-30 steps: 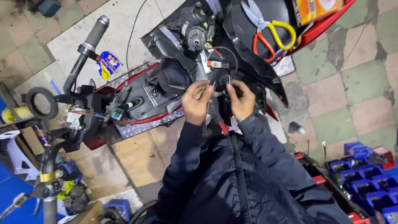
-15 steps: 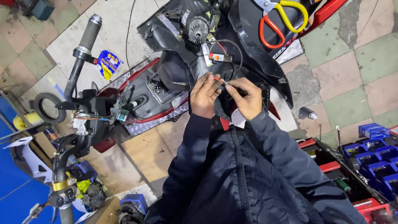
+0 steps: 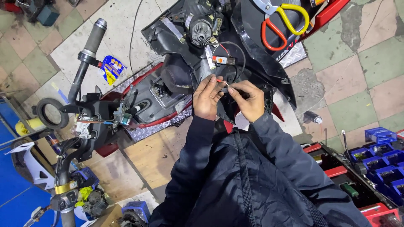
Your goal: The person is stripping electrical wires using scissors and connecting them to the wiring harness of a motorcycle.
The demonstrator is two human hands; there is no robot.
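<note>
Scooter [image 3: 168,84], stripped of panels, lying on the tiled floor [image 3: 378,59]; all places below given from it

- Left hand [image 3: 207,98]: over the scooter's open middle, fingers pinched narrow on a thin wire [image 3: 226,84], held taut so the end can be worked
- Right hand [image 3: 248,100]: just beside the left, fingertips touching it, pinched on the same wire from the other side; both hands close together, as fine work needs
- Wire: between the two hands, running up in a black loop toward a small orange connector [image 3: 223,60] above them
- Round finned part [image 3: 201,32]: exposed at the scooter's upper end, just above the connector
- Scissors [image 3: 284,23], red and yellow handles: resting on the scooter's black body, within reach
- Handlebar [image 3: 86,54]: at the scooter's left end, grip pointing away
- Toolbox [image 3: 357,176] with blue bins: on the floor, right of the scooter, open for access
</note>
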